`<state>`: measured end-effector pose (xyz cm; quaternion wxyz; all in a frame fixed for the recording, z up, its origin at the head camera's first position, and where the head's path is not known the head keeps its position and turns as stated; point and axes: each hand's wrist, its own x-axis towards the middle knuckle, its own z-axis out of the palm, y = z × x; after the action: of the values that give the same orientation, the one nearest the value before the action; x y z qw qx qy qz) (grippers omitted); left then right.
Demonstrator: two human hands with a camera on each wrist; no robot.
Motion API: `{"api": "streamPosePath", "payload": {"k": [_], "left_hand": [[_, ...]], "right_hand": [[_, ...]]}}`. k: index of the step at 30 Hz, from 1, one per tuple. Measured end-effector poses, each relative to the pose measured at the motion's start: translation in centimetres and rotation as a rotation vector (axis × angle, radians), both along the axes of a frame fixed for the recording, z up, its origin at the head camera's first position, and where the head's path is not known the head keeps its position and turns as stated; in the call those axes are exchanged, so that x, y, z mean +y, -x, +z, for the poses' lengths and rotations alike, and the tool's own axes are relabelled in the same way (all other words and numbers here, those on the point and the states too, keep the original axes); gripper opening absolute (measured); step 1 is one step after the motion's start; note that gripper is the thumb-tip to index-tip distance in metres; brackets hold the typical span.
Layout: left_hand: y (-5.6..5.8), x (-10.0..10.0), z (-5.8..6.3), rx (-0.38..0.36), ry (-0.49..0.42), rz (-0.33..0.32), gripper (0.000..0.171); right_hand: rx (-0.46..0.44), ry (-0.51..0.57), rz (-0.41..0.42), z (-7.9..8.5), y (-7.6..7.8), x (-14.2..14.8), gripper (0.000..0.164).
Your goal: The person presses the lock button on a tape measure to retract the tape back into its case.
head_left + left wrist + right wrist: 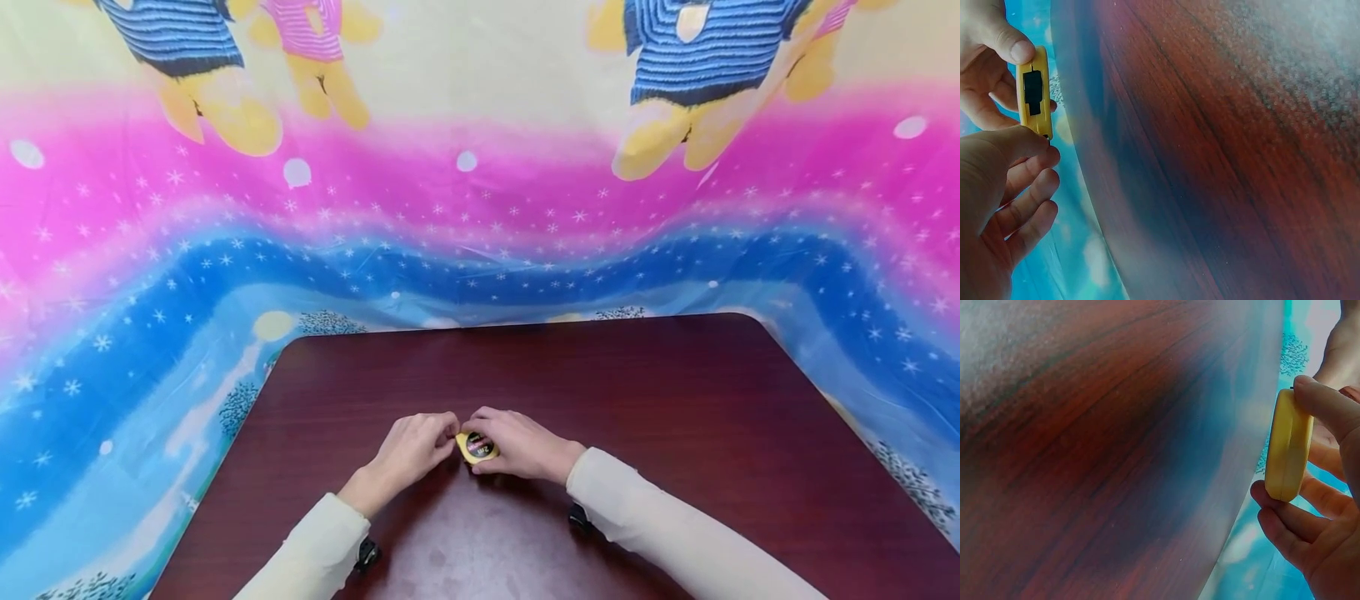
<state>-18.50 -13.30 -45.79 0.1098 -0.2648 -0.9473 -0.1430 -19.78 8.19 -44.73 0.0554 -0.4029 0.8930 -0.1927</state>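
A small yellow tape measure (480, 448) with a dark round label reading "2m" is held above the brown table. My right hand (525, 443) grips its case, the thumb on one edge and fingers on the opposite edge, as the right wrist view shows the plain yellow case (1286, 450). At the tape's mouth, my left hand (411, 450) pinches the small dark end tab between thumb and index finger. In the left wrist view, a black slide button (1033, 90) shows on the case's narrow side. No drawn-out blade is visible between the hands.
The dark brown wooden table (645, 400) has rounded far corners. Behind and beside it hangs a cloth (465, 217) printed with snowflakes and bears in blue, pink and cream. Dark wrist devices (366, 554) sit under both pale sleeves (660, 517).
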Motion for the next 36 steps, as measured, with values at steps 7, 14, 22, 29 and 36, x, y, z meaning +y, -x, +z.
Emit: {"api": "streamPosePath", "payload": {"k": [7, 14, 22, 29, 36], "left_hand": [[0.0, 0.2, 0.0, 0.001, -0.009, -0.011, 0.012], [-0.2, 0.1, 0.0, -0.029, -0.019, -0.007, 0.013], [-0.6, -0.6, 0.1, 0.008, 0.026, 0.002, 0.027], [-0.8, -2.0, -0.2, 0.062, 0.101, 0.013, 0.035], [-0.8, -3.1, -0.5, 0.114, 0.139, 0.001, 0.040]], "right_hand": [[-0.016, -0.001, -0.023, -0.2, 0.1, 0.5, 0.050], [-0.009, -0.008, -0.037, -0.3, 0.3, 1.2, 0.050], [-0.029, -0.014, -0.063, -0.4, 0.3, 2.1, 0.050], [-0.008, -0.010, -0.085, -0.5, 0.5, 3.1, 0.050], [0.023, -0.040, -0.130, -0.7, 0.9, 4.6, 0.050]]}}
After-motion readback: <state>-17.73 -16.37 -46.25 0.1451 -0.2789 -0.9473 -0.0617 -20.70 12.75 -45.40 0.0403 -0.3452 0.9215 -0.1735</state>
